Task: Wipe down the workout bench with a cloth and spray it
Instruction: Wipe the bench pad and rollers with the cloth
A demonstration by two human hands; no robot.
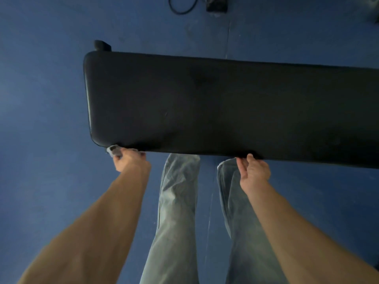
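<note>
The black padded workout bench (pixel 215 103) runs from the middle left to the right edge of the view. My left hand (pixel 131 160) grips a small grey cloth (pixel 113 150) against the near side edge of the pad, close to its left corner. My right hand (pixel 254 171) touches the same near edge further right, thumb up on the rim, its fingers hidden under the pad. No spray bottle is in view.
The floor (pixel 45 89) is blue matting all round the bench. My legs in light jeans (pixel 178 201) stand close against the near side. A black bench foot (pixel 101 45) sticks out at the far left corner. A dark box (pixel 216 4) and a cable (pixel 182 7) lie at the top.
</note>
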